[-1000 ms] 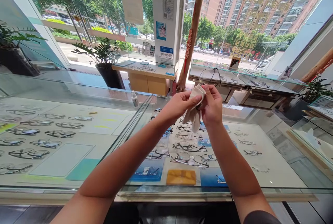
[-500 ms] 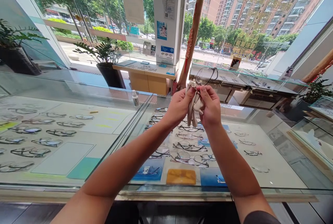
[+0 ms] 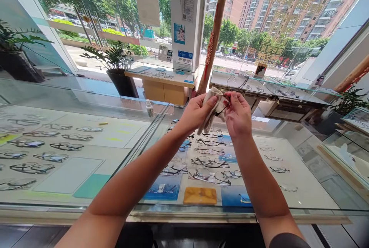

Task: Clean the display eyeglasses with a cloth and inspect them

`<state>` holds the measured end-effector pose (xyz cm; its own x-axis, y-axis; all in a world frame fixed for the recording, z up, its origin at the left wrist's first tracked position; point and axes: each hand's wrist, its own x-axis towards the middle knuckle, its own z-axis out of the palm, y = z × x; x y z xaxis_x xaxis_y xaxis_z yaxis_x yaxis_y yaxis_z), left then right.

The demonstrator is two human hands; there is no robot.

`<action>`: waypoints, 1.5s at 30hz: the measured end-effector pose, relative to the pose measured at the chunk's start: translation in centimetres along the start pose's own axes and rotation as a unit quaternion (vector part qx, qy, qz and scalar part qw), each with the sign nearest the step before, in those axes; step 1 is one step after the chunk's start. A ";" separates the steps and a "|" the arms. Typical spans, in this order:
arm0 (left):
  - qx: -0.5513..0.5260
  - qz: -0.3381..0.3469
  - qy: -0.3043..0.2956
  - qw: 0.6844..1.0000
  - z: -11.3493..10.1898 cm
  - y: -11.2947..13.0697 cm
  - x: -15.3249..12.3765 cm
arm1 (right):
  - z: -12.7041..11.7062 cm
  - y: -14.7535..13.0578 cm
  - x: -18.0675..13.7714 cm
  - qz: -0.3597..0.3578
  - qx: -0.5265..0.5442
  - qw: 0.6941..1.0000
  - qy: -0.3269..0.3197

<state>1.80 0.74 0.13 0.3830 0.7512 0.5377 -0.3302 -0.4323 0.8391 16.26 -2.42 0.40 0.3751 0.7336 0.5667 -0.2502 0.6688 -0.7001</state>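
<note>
Above the glass counter, my left hand (image 3: 196,113) is closed on a pale beige cloth (image 3: 208,122), with the thumb pressing on it. The cloth lies against one lens of a pair of dark thin-rimmed eyeglasses (image 3: 228,106). My right hand (image 3: 238,116) pinches the eyeglasses near their middle between thumb and fingers. The other lens sticks up beyond the right fingertips, in front of the far display. Part of the near lens is hidden by the cloth and fingers.
Under the glass of the counter (image 3: 305,186), several rows of spectacles lie on both sides. A small white spray bottle (image 3: 149,108) stands on top at the left. An amber case (image 3: 200,195) lies near the front edge. Farther back are a wooden post (image 3: 211,44) and potted plants (image 3: 119,75).
Both hands have shifted slightly, the right one moving right. The eyeglasses have moved right and tilted, showing more of the near rim. The cloth is spread wider and bunched differently.
</note>
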 end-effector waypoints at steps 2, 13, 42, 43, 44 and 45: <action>0.028 0.017 -0.014 0.999 -0.5 0.1 0.2 | -0.1 -0.1 0.1 0.005 0.001 1.000 0.001; 0.064 -0.039 0.049 0.996 -3.2 0.2 1.0 | -0.5 -0.6 0.2 -0.019 -0.051 0.998 -0.019; -0.156 -0.114 -0.027 0.981 1.3 -1.0 -0.9 | 1.2 1.5 -1.0 0.099 0.096 0.990 0.011; -0.153 -0.110 -0.009 0.982 1.6 -0.9 -1.0 | 1.3 1.4 -1.2 0.103 0.099 0.990 0.011; -0.149 -0.105 0.008 0.983 1.9 -0.8 -1.1 | 1.4 1.3 -1.3 0.107 0.099 0.989 0.010; -0.144 -0.099 0.026 0.984 2.1 -0.9 -1.2 | 1.5 1.3 -1.4 0.111 0.098 0.989 0.007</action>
<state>3.44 -0.80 -1.04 0.4227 0.8337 0.3552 -0.4874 -0.1213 0.8647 14.10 -2.39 -0.61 0.3026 0.8644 0.4016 -0.4951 0.5026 -0.7087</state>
